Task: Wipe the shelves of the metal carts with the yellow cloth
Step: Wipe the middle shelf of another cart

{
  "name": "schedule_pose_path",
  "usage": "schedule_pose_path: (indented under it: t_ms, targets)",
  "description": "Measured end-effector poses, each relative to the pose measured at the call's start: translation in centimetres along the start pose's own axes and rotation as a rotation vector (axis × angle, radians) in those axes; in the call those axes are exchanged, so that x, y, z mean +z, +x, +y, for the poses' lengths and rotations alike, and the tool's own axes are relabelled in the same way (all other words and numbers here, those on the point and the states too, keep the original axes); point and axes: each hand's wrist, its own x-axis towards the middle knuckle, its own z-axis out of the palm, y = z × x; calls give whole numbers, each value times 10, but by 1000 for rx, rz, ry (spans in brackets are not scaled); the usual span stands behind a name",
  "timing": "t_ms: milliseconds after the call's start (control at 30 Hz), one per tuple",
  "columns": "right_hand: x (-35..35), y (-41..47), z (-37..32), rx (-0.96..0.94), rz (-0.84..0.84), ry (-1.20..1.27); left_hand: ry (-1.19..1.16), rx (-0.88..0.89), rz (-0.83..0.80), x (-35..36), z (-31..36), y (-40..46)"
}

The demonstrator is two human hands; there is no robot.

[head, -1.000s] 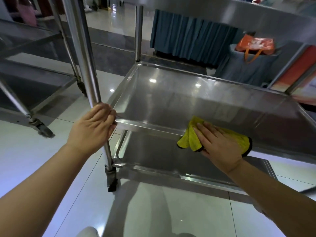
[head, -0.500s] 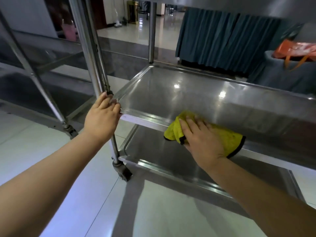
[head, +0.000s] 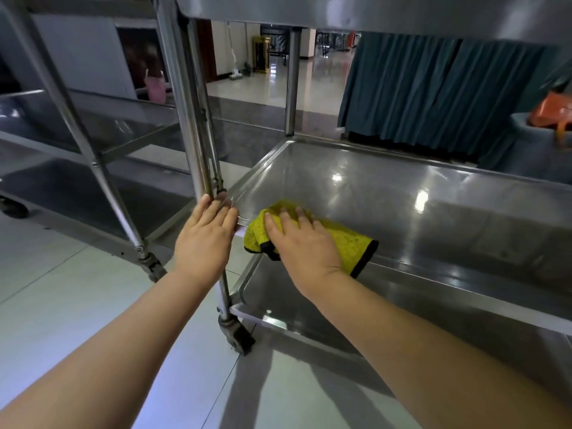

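right hand (head: pixel 305 243) flat on yellow cloth (head: pixel 346 243) | middle shelf (head: pixel 433 196) | left hand (head: pixel 205 236) at cart post (head: pixel 185 103)

crumpled yellow cloth (head: pixel 337 239) lies on the cart's middle shelf (head: pixel 402 193), near-left corner.

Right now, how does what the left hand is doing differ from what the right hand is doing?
The left hand rests bare on the corner of the middle shelf by the upright post; the right hand lies flat on the yellow cloth. The left hand sits at the shelf's corner, outside the tray; the right hand reaches over the front rim onto the cloth. Both have fairly straight fingers and touch the same cart.
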Motion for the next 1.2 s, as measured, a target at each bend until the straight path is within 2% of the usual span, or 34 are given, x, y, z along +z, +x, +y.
schedule_pose_path:
  t_ms: [200,333,467,533,633,700,800,933,1067,1200]
  targets:
    - [5,-45,46,46,-32,-31,32,-36,-25,-4,3,-2]
    - [12,-108,101,55,34,-40,20,-54,-49,-18,12,-4]
    - [4,-175,160,77,123,-97,-45,-168,-35,-32,44,-2]
    - [6,-190,175,74,124,-82,-159,-75,17,-44,89,1]
    - [12,-190,172,98,104,-71,-364,243,104,-58,183,4]
    - [17,-191,172,87,128,-46,-492,312,80,-67,238,1]
    - [22,-207,193,83,167,-56,-516,270,47,-66,275,-4]
    - [29,-256,242,100,187,-84,-386,228,52,-60,281,-5]
    - [29,-317,302,146,197,-154,-372,215,84,-57,292,-6]
    - [25,-369,350,217,176,-183,-388,197,15,-54,300,-6]
